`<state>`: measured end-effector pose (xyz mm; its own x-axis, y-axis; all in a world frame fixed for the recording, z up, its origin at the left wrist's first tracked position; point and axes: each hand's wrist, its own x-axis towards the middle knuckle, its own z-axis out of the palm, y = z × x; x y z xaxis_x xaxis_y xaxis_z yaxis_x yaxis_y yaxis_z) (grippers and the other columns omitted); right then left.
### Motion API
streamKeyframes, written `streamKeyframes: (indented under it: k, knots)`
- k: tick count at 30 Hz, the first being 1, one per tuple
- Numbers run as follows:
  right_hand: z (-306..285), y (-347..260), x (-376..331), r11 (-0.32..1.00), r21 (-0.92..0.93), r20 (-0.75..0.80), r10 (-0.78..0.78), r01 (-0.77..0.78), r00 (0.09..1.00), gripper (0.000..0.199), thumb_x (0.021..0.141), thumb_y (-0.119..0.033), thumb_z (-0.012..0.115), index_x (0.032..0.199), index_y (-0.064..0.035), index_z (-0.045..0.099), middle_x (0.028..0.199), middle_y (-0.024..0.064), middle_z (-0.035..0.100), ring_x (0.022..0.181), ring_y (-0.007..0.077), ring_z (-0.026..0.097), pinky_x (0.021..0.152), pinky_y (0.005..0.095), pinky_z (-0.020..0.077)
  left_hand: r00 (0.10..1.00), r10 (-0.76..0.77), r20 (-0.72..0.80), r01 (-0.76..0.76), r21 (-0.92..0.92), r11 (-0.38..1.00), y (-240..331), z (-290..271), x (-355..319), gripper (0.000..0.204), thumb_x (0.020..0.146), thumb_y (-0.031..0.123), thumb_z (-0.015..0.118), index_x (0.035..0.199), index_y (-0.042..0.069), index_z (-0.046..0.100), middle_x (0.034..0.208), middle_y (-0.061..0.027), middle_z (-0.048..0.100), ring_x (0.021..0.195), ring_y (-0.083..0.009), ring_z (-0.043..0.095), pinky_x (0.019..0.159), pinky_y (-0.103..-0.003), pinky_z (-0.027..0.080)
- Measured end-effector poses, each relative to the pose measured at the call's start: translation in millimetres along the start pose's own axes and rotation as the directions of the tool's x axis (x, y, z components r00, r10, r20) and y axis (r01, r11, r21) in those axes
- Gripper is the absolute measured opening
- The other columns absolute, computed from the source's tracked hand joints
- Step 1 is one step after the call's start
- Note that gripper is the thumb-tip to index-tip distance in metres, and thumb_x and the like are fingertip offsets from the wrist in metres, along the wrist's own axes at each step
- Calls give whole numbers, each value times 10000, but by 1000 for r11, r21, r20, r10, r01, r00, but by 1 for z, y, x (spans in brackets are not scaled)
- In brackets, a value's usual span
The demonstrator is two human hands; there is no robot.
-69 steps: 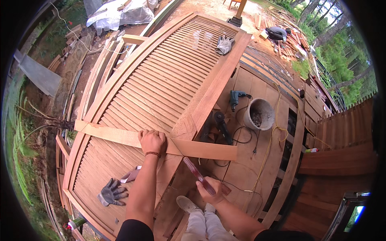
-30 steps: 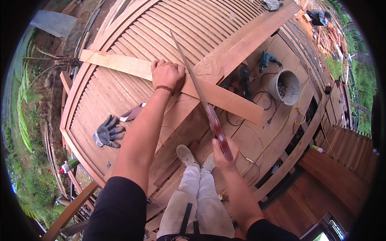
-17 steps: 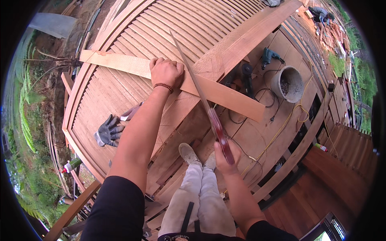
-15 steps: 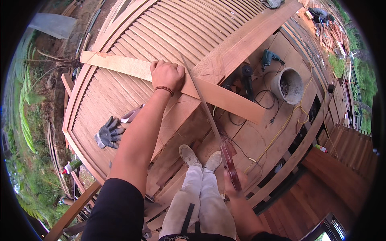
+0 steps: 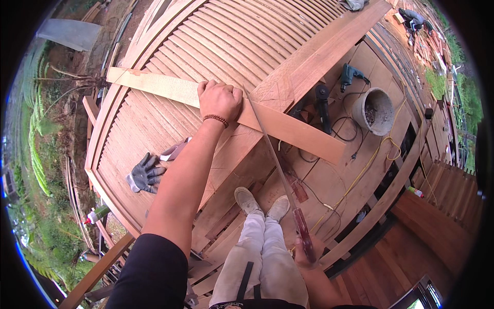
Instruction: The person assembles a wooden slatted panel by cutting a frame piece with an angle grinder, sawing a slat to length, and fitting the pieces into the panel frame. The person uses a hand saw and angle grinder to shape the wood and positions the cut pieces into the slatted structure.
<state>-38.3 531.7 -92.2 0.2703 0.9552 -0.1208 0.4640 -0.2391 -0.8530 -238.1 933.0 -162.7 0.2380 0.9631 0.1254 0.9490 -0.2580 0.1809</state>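
Note:
A long, pale wooden board (image 5: 301, 135) lies across a slatted wooden panel (image 5: 221, 36), its right end jutting past the panel's edge. My left hand (image 5: 220, 100) presses down on this board, fingers curled round its far edge. Beside it, the thin blade of a handsaw (image 5: 278, 166) crosses the board at a slant. My right hand (image 5: 310, 253), low and near my leg, is closed round the saw's dark red handle. Whether the teeth have cut in cannot be seen.
A grey work glove (image 5: 145, 173) rests on the slats left of my forearm. On the platform to the right are an angle grinder (image 5: 322, 109), a teal power drill (image 5: 353, 77), a grey bucket (image 5: 374, 112) and loose cords. Another person (image 5: 411, 20) crouches far off at upper right.
My right hand has pulled the saw back toward me, so its handle sits lower. My left hand keeps its place on the board. The whole view has shifted slightly.

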Motion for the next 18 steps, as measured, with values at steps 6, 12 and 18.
streamKeyframes:
  k: [6,12,18]
  knots:
    - [61,-36,153,987,162,-37,20,-14,999,118,842,-116,672,800,-10,640,635,118,584,564,256,602,520,355,450,1000,26,-10,-26,3,1000,8,-1,8,376,863,272,456,639,66,677,779,-73,687,871,-258,595,974,-395,356]
    - [4,-16,22,998,67,-29,-1,3,1000,87,820,-88,681,811,-7,652,637,115,594,565,252,612,544,338,475,999,-21,32,22,-6,1000,5,-9,8,388,868,287,442,671,75,702,792,-86,693,876,-261,599,986,-393,345]
    - [59,-45,156,981,192,-76,-15,30,997,107,794,-28,695,742,-13,603,590,131,553,519,289,589,491,362,448,1000,26,-15,-26,2,1000,10,-1,7,394,868,292,438,682,68,703,806,-92,696,881,-269,600,987,-399,344]
